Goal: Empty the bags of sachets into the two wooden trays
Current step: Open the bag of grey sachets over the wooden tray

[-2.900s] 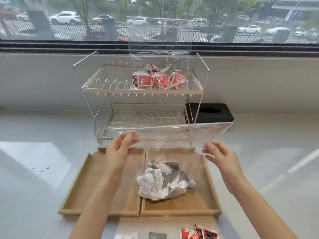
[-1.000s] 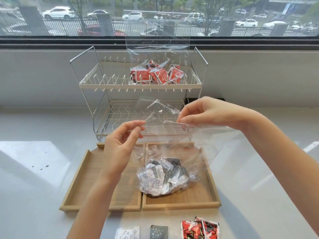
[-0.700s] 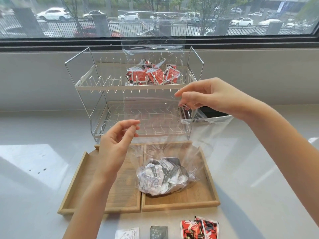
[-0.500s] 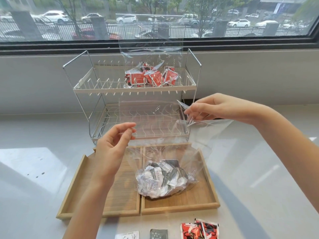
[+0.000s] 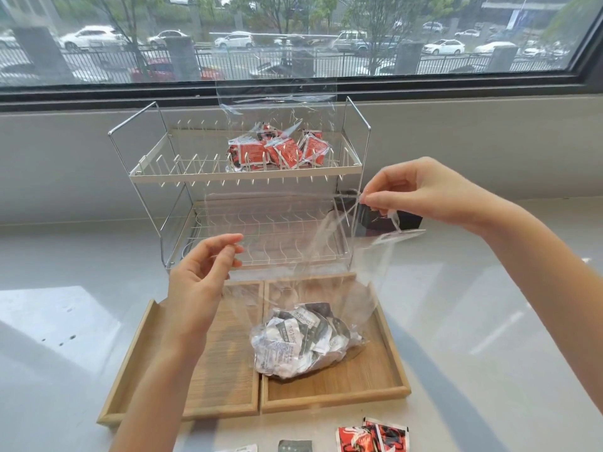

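A clear plastic bag (image 5: 329, 275) of white and grey sachets (image 5: 300, 344) stands in the right wooden tray (image 5: 368, 386). The left wooden tray (image 5: 208, 393) beside it holds no sachets. My left hand (image 5: 202, 282) pinches the bag's top edge at the left, above the left tray. My right hand (image 5: 421, 194) pinches the top edge at the right, raised higher, in front of the rack's lower shelf. A second clear bag of red sachets (image 5: 280, 151) stands on the top shelf of the wire rack (image 5: 163, 177).
Loose red sachets (image 5: 372, 438) and a grey sachet (image 5: 295, 446) lie at the table's near edge. A black box (image 5: 404, 220) sits behind my right hand. The window sill runs behind the rack.
My right hand has let go of the bag's right edge, taken hold of the top opening and pulled it up and to the right. My left hand keeps its pinch, almost still.
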Demonstrator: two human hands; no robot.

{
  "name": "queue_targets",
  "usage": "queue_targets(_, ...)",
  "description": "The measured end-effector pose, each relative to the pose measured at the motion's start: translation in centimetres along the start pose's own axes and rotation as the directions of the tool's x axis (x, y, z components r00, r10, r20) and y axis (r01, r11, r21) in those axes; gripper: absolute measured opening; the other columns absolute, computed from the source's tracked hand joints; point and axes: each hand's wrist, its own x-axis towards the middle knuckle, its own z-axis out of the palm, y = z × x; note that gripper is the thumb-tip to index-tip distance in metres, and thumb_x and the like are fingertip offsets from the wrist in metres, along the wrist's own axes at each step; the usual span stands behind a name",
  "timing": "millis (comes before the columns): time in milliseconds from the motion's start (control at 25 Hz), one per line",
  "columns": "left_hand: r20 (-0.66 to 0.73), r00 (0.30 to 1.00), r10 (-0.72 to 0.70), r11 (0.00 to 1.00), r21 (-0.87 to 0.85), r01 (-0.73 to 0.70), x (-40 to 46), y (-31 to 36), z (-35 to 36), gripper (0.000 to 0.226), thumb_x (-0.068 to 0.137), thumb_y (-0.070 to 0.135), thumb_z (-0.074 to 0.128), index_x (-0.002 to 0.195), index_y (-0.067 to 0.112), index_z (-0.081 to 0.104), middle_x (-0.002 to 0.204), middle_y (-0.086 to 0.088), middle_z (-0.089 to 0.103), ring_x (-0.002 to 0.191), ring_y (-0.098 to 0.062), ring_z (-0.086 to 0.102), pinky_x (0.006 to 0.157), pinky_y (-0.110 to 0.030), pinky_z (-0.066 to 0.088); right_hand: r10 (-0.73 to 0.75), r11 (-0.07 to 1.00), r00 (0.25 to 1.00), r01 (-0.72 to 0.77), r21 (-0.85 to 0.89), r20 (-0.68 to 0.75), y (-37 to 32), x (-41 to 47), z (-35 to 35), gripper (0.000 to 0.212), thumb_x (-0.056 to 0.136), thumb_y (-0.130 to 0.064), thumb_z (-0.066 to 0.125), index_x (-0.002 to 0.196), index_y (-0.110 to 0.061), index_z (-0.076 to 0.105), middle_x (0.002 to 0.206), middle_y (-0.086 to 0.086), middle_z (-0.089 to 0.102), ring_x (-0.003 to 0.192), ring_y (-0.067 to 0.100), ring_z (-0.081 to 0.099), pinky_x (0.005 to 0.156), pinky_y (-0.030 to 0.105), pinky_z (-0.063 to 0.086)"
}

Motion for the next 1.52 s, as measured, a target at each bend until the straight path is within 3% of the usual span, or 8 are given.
queue_targets(280,0.002,1.000,-0.007,1.000,-0.001,0.007,0.0,-0.2,-0.1,0.022,0.088,0.013,0.051,0.085,0.031,0.065,0.071,0.022,0.067,0.066,0.006,0.058,0.063,-0.005,0.044,0.252,0.968,0.949,-0.247,-0.050,0.190,2.9,-1.0,-0.6,0.020,0.085,-0.032,0.056,0.086,-0.018,0.071,0.078,-0.013,0.073,0.075,-0.001,0.066,0.073,0.006,0.049)
queue_targets(640,-0.016,1.000,0.009,1.000,0.010,-0.009,0.1,-0.4,-0.2,0.023,0.088,0.013,0.051,0.086,0.032,0.065,0.070,0.023,0.067,0.066,0.006,0.058,0.062,-0.005,0.044,0.072,0.997,0.987,-0.072,0.004,-0.144,2.2,-1.4,-2.1,0.017,0.086,-0.023,0.058,0.075,-0.016,0.068,0.056,-0.004,0.052,0.054,0.009,0.045,0.059,0.014,0.041)
queue_targets(880,-0.058,0.998,-0.005,1.000,-0.010,0.004,0.1,-0.7,-0.2,0.022,0.089,0.013,0.051,0.089,0.031,0.064,0.077,0.015,0.067,0.068,0.006,0.059,0.063,-0.007,0.045,0.199,0.831,0.903,0.051,0.554,-0.382,6.5,-2.6,2.0,0.052,0.077,-0.068,0.037,0.104,-0.029,0.058,0.086,-0.013,0.072,0.087,0.002,0.065,0.076,0.019,0.049)
queue_targets(1040,-0.034,0.999,0.001,0.999,-0.053,-0.002,0.0,-0.9,0.0,0.021,0.089,0.017,0.050,0.095,0.032,0.063,0.082,0.016,0.069,0.076,0.003,0.061,0.069,-0.011,0.049,0.269,0.821,0.936,-0.100,0.563,-0.227,11.7,-5.8,8.7,0.099,0.052,-0.083,0.053,0.133,-0.028,0.034,0.131,-0.002,0.052,0.120,0.004,0.048,0.097,0.022,0.038)
queue_targets(1120,0.023,1.000,0.016,0.996,-0.084,-0.014,-0.1,-1.1,-0.2,0.017,0.087,0.033,0.052,0.103,0.035,0.060,0.090,0.019,0.071,0.087,-0.001,0.065,0.075,-0.014,0.050,0.344,0.849,0.935,-0.271,0.453,-0.087,13.4,-6.9,11.8,0.088,0.070,-0.059,0.060,0.141,-0.025,0.021,0.148,0.003,0.035,0.130,0.007,0.036,0.105,0.022,0.028)
queue_targets(1240,0.162,0.987,0.008,0.993,-0.118,0.011,-1.0,-2.2,-1.2,0.068,0.061,0.070,0.060,0.120,0.041,0.045,0.111,0.022,0.065,0.107,-0.001,0.060,0.088,-0.014,0.048,0.391,0.882,0.920,-0.381,0.275,0.021,15.6,-7.3,15.0,0.086,0.080,-0.038,0.061,0.146,-0.021,0.009,0.155,0.001,0.017,0.138,0.009,0.024,0.106,0.020,0.022)
queue_targets(1400,0.323,0.925,-0.199,0.980,0.075,0.185,-3.2,-5.5,-2.0,0.098,0.038,0.080,0.063,0.125,0.051,0.026,0.131,0.024,0.044,0.114,0.009,0.050,0.097,-0.017,0.041,0.407,0.887,0.910,-0.413,0.207,0.073,17.2,-7.0,16.5,0.069,0.085,-0.026,0.060,0.143,-0.018,0.024,0.143,-0.008,0.036,0.131,0.008,0.036,0.096,0.009,0.033)
queue_targets(1520,0.400,0.824,-0.400,0.900,0.343,0.270,-4.8,-8.5,-0.9,0.117,0.033,0.083,0.060,0.132,0.042,0.016,0.134,0.018,0.030,0.117,0.002,0.037,0.101,-0.020,0.029,0.423,0.901,0.905,-0.425,0.091,0.037,17.8,-6.9,17.3,0.035,0.085,-0.023,0.059,0.117,-0.014,0.050,0.107,-0.013,0.058,0.103,0.007,0.053,0.075,0.004,0.038)
